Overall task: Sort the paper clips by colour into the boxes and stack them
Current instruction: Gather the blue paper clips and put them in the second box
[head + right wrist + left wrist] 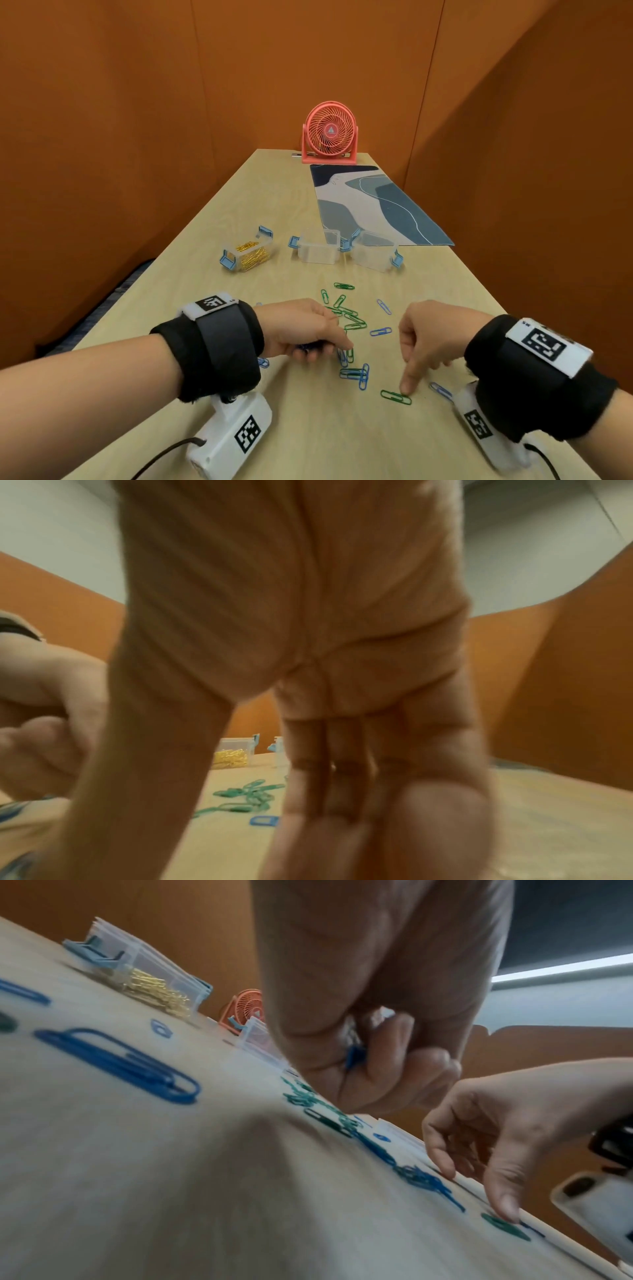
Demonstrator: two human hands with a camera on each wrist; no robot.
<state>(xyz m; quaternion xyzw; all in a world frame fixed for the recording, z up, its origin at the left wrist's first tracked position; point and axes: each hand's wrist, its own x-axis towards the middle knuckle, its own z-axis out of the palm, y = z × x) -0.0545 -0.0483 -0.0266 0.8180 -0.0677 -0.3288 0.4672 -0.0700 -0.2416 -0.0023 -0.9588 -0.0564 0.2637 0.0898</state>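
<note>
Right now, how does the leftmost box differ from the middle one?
The leftmost box holds a pile of gold paper clips; the middle box looks empty. The leftmost box sits angled on the table and apart, while the middle box sits squarer, close beside the third box. Both are small clear plastic boxes, open, with blue latches at their ends.
</note>
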